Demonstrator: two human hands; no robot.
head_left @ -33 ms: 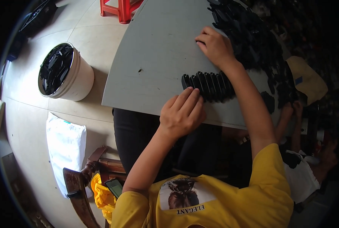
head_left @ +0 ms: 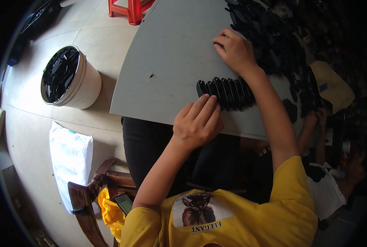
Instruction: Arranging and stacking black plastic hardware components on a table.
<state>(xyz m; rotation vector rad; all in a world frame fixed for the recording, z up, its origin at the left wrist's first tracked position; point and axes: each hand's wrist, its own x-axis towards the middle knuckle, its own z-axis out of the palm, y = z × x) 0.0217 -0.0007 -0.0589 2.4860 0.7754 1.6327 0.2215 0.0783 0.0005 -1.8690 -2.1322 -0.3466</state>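
Touching black pieces [head_left: 229, 94], left fingers [head_left: 198, 106] together

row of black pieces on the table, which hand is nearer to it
Left. The left hand touches the row of black pieces near its left end; the right hand is apart from it, beyond the row.

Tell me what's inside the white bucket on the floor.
Long, glossy black pieces lie piled inside the white bucket. Only the top ones show; they cover its bottom and anything deeper.
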